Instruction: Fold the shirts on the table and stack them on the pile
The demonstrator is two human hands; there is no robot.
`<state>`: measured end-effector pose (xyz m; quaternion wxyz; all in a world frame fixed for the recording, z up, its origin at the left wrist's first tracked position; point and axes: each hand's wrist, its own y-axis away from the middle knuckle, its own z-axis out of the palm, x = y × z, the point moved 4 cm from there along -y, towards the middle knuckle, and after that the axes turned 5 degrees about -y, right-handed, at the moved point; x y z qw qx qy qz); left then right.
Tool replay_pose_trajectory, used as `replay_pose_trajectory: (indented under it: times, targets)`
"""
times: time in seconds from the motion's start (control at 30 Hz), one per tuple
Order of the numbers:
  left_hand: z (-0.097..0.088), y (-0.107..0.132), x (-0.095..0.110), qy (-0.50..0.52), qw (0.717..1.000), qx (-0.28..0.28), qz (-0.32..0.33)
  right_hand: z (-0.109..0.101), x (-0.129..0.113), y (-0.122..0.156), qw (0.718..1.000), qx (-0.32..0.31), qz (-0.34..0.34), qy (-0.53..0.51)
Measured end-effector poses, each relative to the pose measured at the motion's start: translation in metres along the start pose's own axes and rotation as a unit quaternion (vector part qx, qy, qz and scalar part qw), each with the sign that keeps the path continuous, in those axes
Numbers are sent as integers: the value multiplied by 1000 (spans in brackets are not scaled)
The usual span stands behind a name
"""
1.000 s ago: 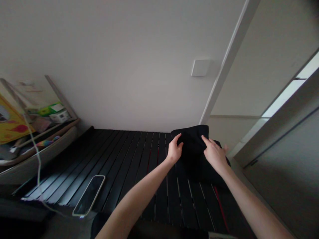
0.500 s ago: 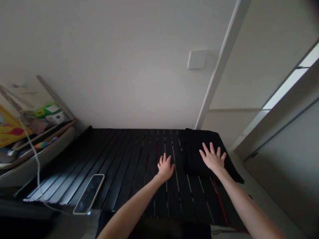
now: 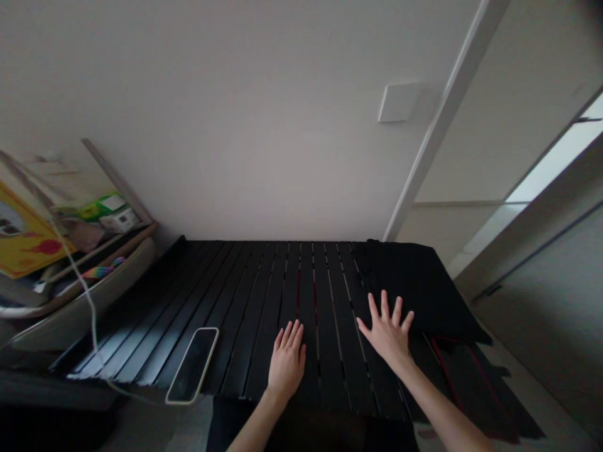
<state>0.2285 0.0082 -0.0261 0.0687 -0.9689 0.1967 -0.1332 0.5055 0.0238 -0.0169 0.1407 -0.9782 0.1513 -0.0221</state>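
A black slatted table (image 3: 245, 301) stretches across in front of me, with narrow gaps between its slats. My left hand (image 3: 287, 361) is over the middle of the slats near the front edge, palm down, fingers extended and holding nothing. To its right, my right hand (image 3: 389, 329) has its fingers spread wide at the near left edge of a folded black cloth (image 3: 419, 276). Nothing is in that hand; whether it touches the cloth I cannot tell. The cloth lies flat at the table's right end.
A phone (image 3: 193, 365) in a pale case lies at the front left, with a white cable (image 3: 89, 295) nearby. Further left stands a bin (image 3: 127, 263) of mixed items. Behind the table is a white wall (image 3: 264, 125); a red-edged dark panel (image 3: 475, 383) sits at the right.
Both hands have moved back toward me and a little left over the table. My right hand has come off the middle of the cloth to its near left edge. The view has shifted slightly.
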Motion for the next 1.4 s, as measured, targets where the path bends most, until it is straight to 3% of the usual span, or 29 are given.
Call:
replay_pose_trajectory:
  times: [0.13, 0.27, 0.4, 0.53, 0.63, 0.7, 0.77, 0.83, 0.9, 0.93, 0.97, 1.03, 1.13, 1.17, 1.2, 1.27, 1.33, 1.4]
  targets:
    - [-1, 4, -3, 21, 1000, -4, -6, -5, -4, -9, 998, 21, 53, 14]
    - [-1, 3, -5, 37, 999, 1, -3, -3, 3, -51, 991, -12, 116, 63]
    - [-3, 3, -6, 46, 999, 11, -6, -16, -2, -88, 992, -47, 110, 45]
    - [-3, 7, -9, 85, 996, 21, -9, -50, 3, -118, 993, -79, 92, 3]
    - [0, 5, -18, 168, 984, 39, -49, -82, 16, -138, 992, -88, 88, -16]
    - [-3, 0, -25, 263, 959, 47, -93, -105, 21, -147, 992, -90, 82, -27]
    - [-14, -9, -27, 384, 912, 26, -144, -128, 17, -148, 992, -91, 70, -51]
    - [-38, -21, -21, 511, 837, -22, -194, -152, 2, -136, 990, -89, 49, -102]
    - [-76, -33, -7, 617, 754, -59, -218, -175, -27, -106, 981, -82, 16, -173]
    - [-98, -40, 2, 653, 726, -65, -205, -185, -45, -85, 976, -78, -3, -203]
    - [-119, -46, 8, 677, 707, -67, -195, -192, -67, -62, 965, -86, -42, -245]
    - [-145, -50, 11, 694, 677, -79, -233, -198, -112, -11, 909, -137, -172, -354]
    - [-144, -35, -21, 603, 688, -49, -401, -181, -146, 51, 795, -241, -308, -463]
    - [-137, -27, -37, 558, 707, -24, -435, -169, -141, 60, 794, -240, -292, -476]
    - [-130, -19, -54, 523, 728, 9, -444, -155, -126, 63, 818, -215, -246, -474]
    - [-114, -7, -80, 503, 765, 39, -401, -124, -74, 59, 907, -108, -92, -396]
    - [-101, 2, -97, 484, 782, 49, -388, -94, -11, 57, 965, -39, 72, -251]
    - [-98, 4, -101, 481, 787, 40, -384, -67, 47, 61, 967, -30, 229, -110]
